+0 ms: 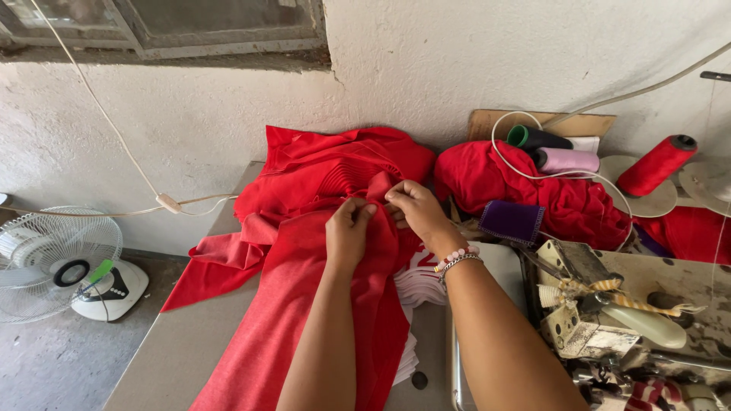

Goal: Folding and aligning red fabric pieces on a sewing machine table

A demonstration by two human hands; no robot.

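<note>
— Rough white plaster wall [457, 68] rises at the far side of our grey worktable [190, 342], and a white fan [53, 259] stands on the floor to the left. Where do we have the cloth?

— Our red garment [304, 304] lies across the middle of the table. Its long axis runs from the near edge up toward the wall, where it bunches against more red fabric [343, 164]. Our left hand [346, 232] and right hand [415, 209] meet at its far end, fingers pressed together, each pinching a fold of the red cloth.

— How do we judge it handles?

— Soft, light and limp, we think; it droops over the near edge and wrinkles freely. It is best taken at a hem or fold, as we hold it now.

— And to the right?

— A sewing machine [609, 312] sits near, with a red thread cone [656, 165], a pink one [567, 160] and a purple patch [512, 221] farther back. White pieces [422, 285] lie under our right wrist.
</note>
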